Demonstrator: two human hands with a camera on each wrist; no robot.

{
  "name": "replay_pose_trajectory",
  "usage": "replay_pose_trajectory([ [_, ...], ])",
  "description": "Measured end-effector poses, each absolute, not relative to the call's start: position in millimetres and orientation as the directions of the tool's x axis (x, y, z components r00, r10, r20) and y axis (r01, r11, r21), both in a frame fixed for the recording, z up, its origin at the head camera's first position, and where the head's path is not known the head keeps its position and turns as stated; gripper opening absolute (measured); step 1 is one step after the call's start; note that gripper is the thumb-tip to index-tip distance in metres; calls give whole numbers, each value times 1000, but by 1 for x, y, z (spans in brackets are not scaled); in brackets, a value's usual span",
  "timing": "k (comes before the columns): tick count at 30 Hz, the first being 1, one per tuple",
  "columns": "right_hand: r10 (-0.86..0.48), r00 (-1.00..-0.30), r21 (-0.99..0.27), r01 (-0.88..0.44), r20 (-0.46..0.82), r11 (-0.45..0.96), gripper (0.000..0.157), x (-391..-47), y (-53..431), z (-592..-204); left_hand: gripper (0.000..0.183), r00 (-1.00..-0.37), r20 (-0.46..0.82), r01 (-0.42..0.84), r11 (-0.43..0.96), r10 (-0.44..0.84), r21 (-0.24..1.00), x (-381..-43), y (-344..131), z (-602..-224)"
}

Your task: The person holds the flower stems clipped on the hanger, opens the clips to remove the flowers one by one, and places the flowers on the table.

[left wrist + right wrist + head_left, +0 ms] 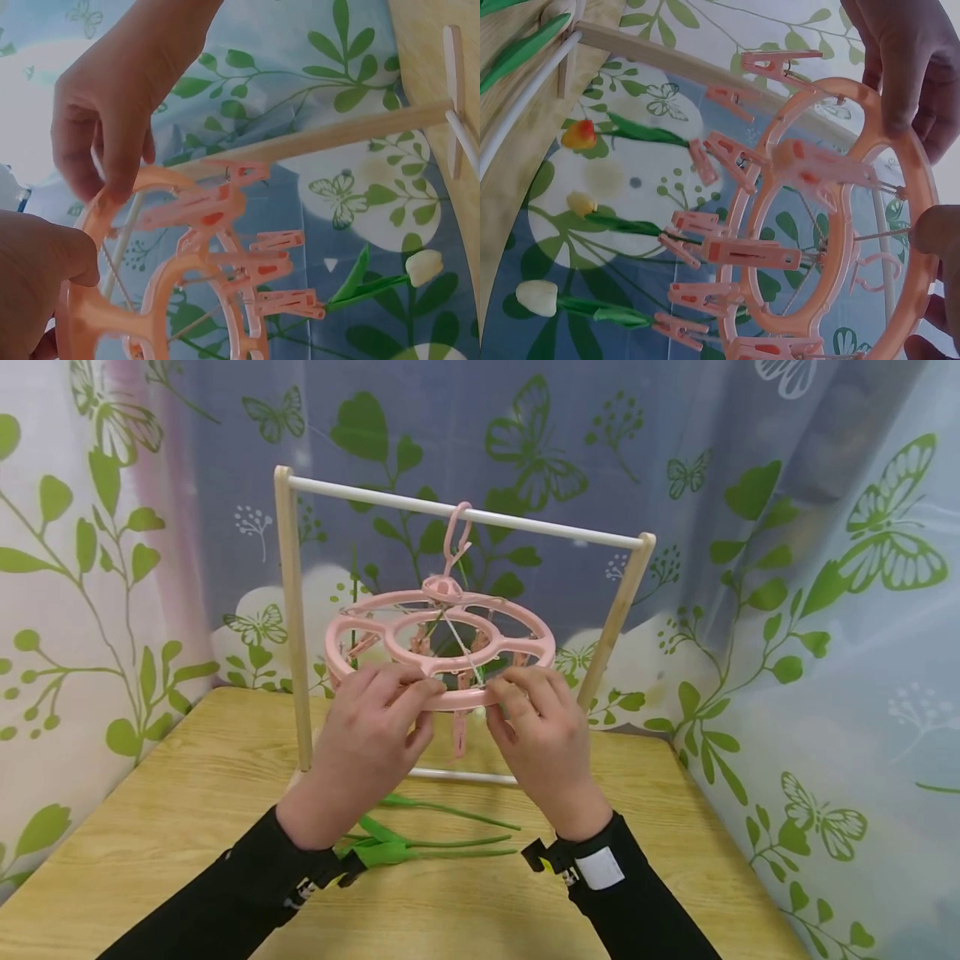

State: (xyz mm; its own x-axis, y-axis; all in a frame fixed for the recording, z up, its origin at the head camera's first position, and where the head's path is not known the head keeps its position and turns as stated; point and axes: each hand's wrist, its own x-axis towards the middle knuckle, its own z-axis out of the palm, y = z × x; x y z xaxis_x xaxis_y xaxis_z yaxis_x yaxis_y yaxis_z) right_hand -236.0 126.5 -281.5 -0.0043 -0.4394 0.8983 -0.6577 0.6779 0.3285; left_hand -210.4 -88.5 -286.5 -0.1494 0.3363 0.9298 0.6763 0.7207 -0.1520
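A pink round clip hanger (467, 699) hangs by its hook from the rack's white rod (555, 531). My left hand (375, 727) pinches the front of its outer ring, thumb below and fingers on top. Close by, my right hand (543, 727) grips the same ring just right of the middle, beside a cord that runs up to the hub. Pink clothespins (754, 255) dangle beneath the rings. In the right wrist view, clips at the far side hold a white tulip (537, 298), a yellow tulip (582, 203) and an orange-red tulip (579, 135), heads down.
The rack has wooden posts (292, 618) left and right and a low white bar (468, 775). Several green flower stems (457, 842) lie on the wooden table (187, 827), in front of the rack. Leaf-and-butterfly curtains (810, 635) enclose the back and sides.
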Motion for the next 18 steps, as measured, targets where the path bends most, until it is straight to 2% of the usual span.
replay_pose_trajectory([
  [7, -453, 12, 346, -663, 892, 663, 19, -232, 120, -277, 22, -172, 927, 671, 729, 335, -139, -212, -85, -287],
  [18, -440, -51, 284, -695, 897, 660, 24, -240, 134, -277, 20, -160, 938, 690, 714, 307, -116, -213, -92, -288],
])
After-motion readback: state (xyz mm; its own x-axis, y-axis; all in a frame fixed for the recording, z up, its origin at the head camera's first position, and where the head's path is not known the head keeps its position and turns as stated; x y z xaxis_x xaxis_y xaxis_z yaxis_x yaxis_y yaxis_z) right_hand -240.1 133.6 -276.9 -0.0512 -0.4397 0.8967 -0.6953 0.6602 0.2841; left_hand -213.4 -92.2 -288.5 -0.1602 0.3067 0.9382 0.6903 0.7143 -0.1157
